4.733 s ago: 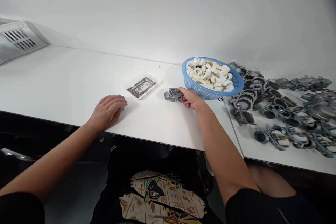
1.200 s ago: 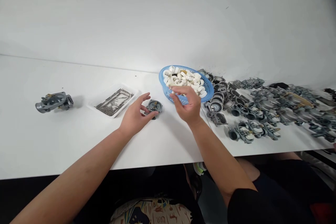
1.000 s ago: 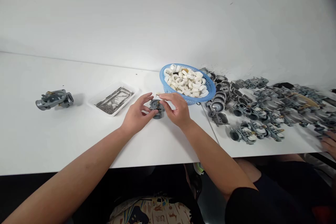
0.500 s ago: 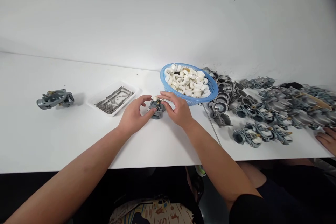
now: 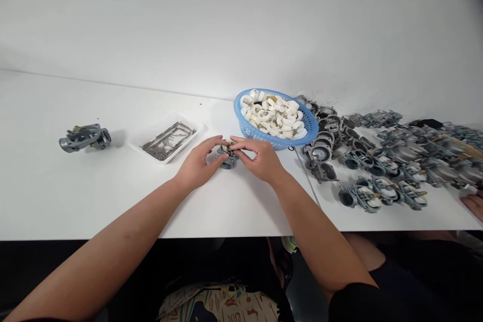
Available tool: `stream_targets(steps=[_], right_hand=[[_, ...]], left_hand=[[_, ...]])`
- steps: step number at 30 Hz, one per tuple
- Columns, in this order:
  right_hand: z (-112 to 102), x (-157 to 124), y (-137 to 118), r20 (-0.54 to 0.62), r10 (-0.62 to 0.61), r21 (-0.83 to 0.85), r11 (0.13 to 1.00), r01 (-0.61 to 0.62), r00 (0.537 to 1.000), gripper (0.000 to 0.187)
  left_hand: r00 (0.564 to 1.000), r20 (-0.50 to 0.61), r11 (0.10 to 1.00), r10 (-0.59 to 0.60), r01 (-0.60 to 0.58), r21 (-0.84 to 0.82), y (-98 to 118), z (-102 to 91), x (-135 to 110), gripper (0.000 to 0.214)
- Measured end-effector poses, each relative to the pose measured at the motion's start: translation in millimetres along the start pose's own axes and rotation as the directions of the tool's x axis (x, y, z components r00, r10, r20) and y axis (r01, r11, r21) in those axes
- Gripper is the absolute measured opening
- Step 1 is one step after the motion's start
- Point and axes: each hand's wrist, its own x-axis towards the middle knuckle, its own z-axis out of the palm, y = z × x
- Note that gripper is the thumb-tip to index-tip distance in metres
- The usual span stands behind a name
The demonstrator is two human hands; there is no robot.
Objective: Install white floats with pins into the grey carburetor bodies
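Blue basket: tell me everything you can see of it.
The blue basket is a shallow oval of plastic-looking mesh with a solid rim. It sits flat on the white table, heaped with white curved pieces, some showing small metal bits. Grey metal parts lie against its right side.

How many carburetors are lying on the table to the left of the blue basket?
2. One carburetor lies alone at the far left, past the white tray; the other carburetor sits between the left hand and the right hand, partly covered by them.
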Motion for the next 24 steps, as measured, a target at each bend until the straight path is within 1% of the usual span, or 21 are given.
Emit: stream_targets(steps=[5,10,12,15,19,24], right_hand=[[-1,-1,-3,0.011,0.051,0.030,0.998,-0.052,0.999,0.021],[-1,0,-4,-0.016,0.111,0.019,0.994,-0.110,0.994,0.018],[-2,0,-4,-0.019,0.131,0.024,0.991,-0.131,0.991,0.018],[-2,-1,-4,-0.007,0.151,0.050,0.987,-0.151,0.988,0.022],[-2,0,-7,-0.005,0.174,0.118,0.978,-0.172,0.985,0.023],[1,2,-13,-0.054,0.221,0.162,0.964,-0.210,0.974,0.028]], left_hand=[[0.998,0.044,0.999,-0.049,0.050,-0.019,-1,0.8,0,0.043],[0.990,0.092,0.993,-0.103,0.108,-0.049,-3,1.5,1,0.059],[0.988,0.106,0.992,-0.113,0.118,-0.039,-5,2.2,1,0.057],[0.987,0.098,0.991,-0.127,0.131,-0.034,-6,2.5,1,0.052],[0.981,0.132,0.983,-0.140,0.154,-0.101,-5,1.6,1,0.049],[0.973,0.177,0.966,-0.147,0.179,-0.184,-1,1.1,2,0.048]])
